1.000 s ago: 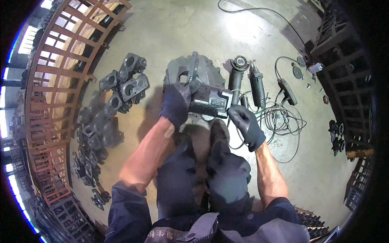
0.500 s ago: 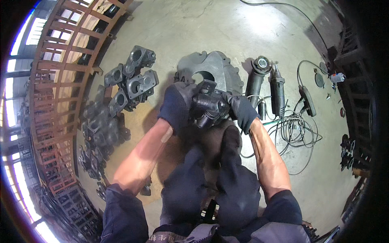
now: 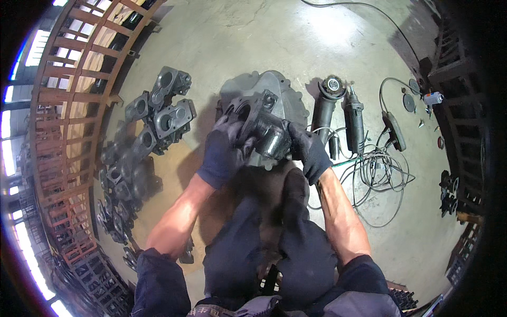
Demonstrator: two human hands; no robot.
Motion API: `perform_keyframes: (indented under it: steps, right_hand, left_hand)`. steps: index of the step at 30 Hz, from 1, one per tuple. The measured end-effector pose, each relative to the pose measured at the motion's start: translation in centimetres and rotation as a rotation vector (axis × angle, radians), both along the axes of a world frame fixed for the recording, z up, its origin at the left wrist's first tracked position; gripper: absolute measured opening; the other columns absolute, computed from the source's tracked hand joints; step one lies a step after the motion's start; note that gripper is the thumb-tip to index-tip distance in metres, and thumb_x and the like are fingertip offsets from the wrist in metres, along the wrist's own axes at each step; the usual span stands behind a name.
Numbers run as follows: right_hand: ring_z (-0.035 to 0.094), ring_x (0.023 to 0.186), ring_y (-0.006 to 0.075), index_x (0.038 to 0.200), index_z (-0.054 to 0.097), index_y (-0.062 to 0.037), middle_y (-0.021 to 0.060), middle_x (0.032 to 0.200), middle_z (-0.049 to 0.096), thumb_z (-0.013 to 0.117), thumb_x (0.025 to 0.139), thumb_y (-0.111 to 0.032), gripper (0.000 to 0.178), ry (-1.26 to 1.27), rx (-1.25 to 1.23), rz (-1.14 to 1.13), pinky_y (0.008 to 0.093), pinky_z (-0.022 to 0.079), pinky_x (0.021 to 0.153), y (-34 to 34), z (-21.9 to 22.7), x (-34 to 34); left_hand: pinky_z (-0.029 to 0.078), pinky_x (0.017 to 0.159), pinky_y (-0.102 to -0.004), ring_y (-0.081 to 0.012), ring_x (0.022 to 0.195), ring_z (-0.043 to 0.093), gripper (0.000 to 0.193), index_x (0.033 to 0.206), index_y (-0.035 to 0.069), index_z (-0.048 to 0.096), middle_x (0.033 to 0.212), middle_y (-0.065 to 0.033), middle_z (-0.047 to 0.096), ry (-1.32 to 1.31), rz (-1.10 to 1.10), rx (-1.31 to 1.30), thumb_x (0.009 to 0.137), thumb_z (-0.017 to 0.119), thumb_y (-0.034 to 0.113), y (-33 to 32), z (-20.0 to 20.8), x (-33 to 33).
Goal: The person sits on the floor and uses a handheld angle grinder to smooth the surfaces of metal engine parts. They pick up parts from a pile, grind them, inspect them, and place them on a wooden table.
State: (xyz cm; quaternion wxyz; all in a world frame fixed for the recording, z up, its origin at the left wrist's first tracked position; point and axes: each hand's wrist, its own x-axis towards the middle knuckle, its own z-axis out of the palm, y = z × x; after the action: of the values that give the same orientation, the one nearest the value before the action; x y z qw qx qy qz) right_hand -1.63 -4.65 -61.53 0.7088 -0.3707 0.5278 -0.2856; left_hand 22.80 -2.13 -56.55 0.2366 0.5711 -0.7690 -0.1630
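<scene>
Both gloved hands are clamped on one dark cast-metal housing (image 3: 259, 127), held up off the concrete floor (image 3: 222, 42) in front of the person's knees, just over a bigger grey casting (image 3: 288, 98) lying flat on the floor. Left hand (image 3: 224, 153) grips the flanged end w/ its bored openings; right hand (image 3: 306, 150) wraps the rounded, shinier barrel end. Long axis runs roughly left-to-right between the two hands, tilted a bit, flange side higher. Neither hand is nearer, the part sits btwn them, both touching. Surface looks rough-cast, matte, dusty grey-black; the barrel end is smoother. Toward the floor's left edge, by a rust-red metal rack (image 3: 63, 132), lies a pile of similar castings (image 3: 158, 113). Right of the big casting: two angle grinders (image 3: 338, 111) side by side, then tangled cables (image 3: 375, 169).
</scene>
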Motion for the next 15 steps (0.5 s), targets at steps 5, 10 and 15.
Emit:
perform_keyframes:
  steps: [5,10,15]
  right_hand:
    - [0.070,0.083,0.0164,0.128,0.065,0.0009,0.0118,0.099,0.073,0.057,0.100,-0.031,0.043,0.152,-0.386,0.195,0.0275,0.057,0.068,2.0,-0.6,-1.8]
    - [0.072,0.074,0.0155,0.121,0.068,-0.0041,0.0090,0.094,0.074,0.058,0.104,-0.036,0.038,-0.084,0.104,0.043,0.0270,0.057,0.062,0.7,2.0,-0.5]
    - [0.069,0.071,0.0132,0.110,0.072,-0.0014,0.0069,0.086,0.074,0.063,0.098,-0.049,0.050,-0.021,0.128,-0.061,0.0259,0.054,0.063,0.0,0.0,-3.5]
  left_hand:
    - [0.054,0.085,-0.0471,-0.0378,0.099,0.069,0.029,0.117,0.009,0.070,0.101,-0.0199,0.072,0.052,0.182,0.407,0.090,0.071,0.020,-3.9,5.3,-3.4]
    - [0.055,0.088,-0.0404,-0.0356,0.100,0.071,0.030,0.118,0.012,0.072,0.106,-0.0192,0.073,-0.289,-0.178,0.353,0.093,0.061,0.026,-8.7,3.6,-1.3]
    - [0.055,0.083,-0.0388,-0.0314,0.091,0.073,0.029,0.107,0.009,0.075,0.099,-0.0187,0.075,-0.151,-0.127,0.518,0.094,0.063,0.031,-13.7,-1.5,0.8]
